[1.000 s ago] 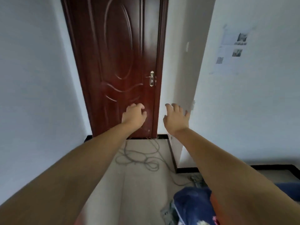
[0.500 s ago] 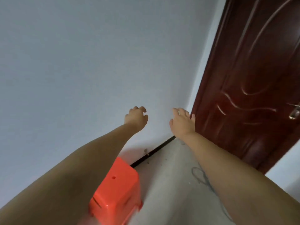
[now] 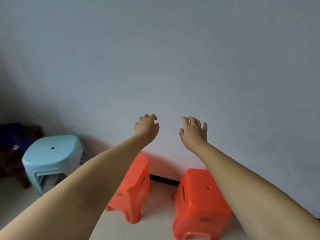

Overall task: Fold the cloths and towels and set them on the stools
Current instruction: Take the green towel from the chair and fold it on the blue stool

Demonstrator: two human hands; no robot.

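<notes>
Door gone, second orange stool point(image 3: 199, 196) appeared | left hand point(image 3: 146, 127), right hand point(image 3: 194, 131) – loosely curled, empty

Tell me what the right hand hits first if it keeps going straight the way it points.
Most likely the bare wall. The right hand reaches forward with loose fingers and holds nothing, and nothing shows between it and the wall, though depth is hard to judge. The orange stool sits lower.

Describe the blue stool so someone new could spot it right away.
Follow the pale wall down to the floor at its left end. There, beside two orange stools, stands the blue stool: the only light blue, rounded one, with one small hole in its seat.
</notes>
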